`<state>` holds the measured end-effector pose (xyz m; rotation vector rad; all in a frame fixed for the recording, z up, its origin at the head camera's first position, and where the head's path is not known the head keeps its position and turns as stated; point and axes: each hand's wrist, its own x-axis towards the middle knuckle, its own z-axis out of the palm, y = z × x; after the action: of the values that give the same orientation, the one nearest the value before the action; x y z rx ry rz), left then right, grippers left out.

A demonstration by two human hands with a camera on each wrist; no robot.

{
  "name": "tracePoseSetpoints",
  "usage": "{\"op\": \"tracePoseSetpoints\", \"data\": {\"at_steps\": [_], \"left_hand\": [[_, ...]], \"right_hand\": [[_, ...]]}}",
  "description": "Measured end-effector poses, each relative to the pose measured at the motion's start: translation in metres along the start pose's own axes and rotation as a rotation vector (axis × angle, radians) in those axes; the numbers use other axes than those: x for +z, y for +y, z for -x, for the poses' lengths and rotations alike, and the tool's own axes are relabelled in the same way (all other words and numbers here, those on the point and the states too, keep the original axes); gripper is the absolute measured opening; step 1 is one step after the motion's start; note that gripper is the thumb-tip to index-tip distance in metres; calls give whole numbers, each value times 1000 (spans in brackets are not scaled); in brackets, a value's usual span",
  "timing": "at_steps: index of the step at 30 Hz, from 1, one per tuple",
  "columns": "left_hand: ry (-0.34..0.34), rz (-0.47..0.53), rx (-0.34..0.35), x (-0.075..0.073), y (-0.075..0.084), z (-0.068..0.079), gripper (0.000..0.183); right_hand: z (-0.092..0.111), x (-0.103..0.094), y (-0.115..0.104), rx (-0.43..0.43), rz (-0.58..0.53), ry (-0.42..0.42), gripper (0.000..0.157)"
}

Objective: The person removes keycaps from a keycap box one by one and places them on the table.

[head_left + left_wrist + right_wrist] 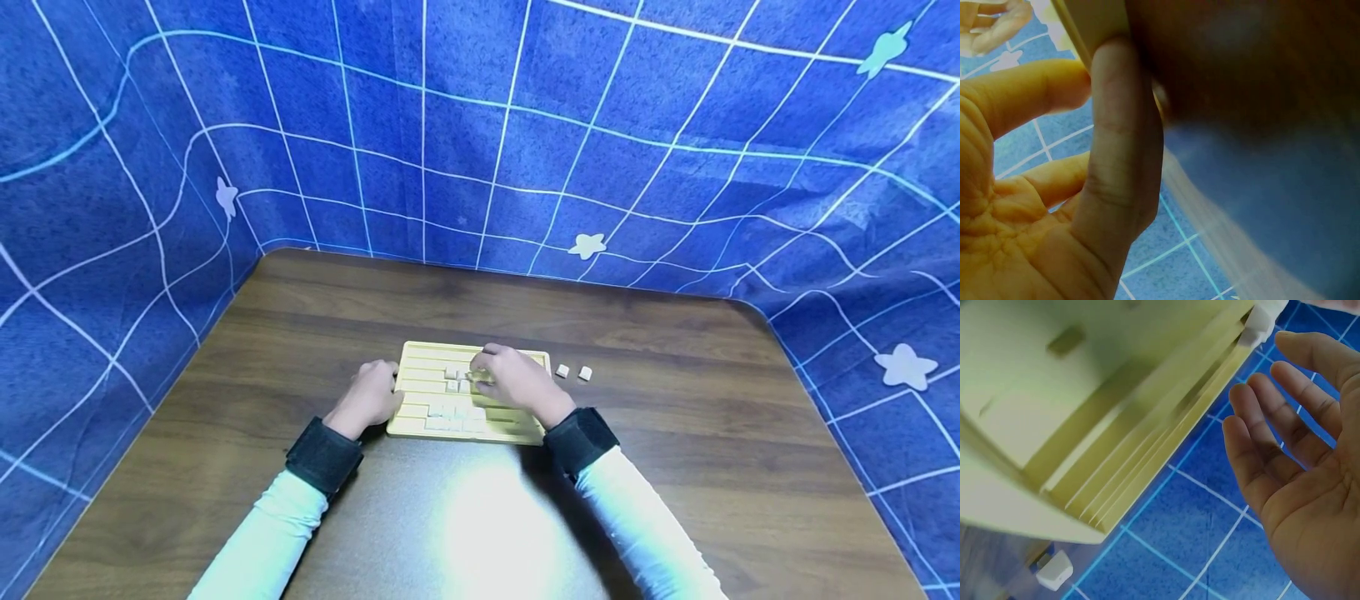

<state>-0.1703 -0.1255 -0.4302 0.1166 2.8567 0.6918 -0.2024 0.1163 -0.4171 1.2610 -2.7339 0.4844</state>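
A pale yellow ridged tray (420, 367) lies on the table, with small white keycaps (453, 417) in rows along its grooves. My left hand (371, 393) grips the tray's left edge. In the left wrist view, the thumb and a finger of the left hand (1041, 206) meet at the tray's edge (1100, 25). Over the middle of the tray, my right hand (517, 383) reaches toward a few keycaps. The right wrist view shows the right hand (1310, 444) with loosely bent fingers spread apart, close to a white keycap (1260, 325) at the tray's end.
Two loose keycaps, a nearer one (562, 371) and a farther one (585, 374), sit on the table right of the tray. The brown wooden table (675, 433) meets a blue grid-patterned cloth (465, 142) behind and at both sides.
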Motion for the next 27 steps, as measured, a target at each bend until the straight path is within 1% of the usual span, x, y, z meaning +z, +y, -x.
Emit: {"op": "tracePoseSetpoints", "data": {"at_steps": [5,14,18,22,27], "left_hand": [[-1,13,-4,0,-1,0,43],[19,20,13,-1,1,0,41],[32,22,21,-1,1,1,39],[21,18,18,-1,1,2,38],[18,16,16,-1,1,4,40]], "right_hand": [[-4,2,-6,-33,-16,1,13],[-11,9,-7,-55,33,-32,9],[-11,9,-8,-51,42,-27,6],[-11,10,-11,-34,57,-52,4],[-12,8,-14,-31,51,-56,7]]}}
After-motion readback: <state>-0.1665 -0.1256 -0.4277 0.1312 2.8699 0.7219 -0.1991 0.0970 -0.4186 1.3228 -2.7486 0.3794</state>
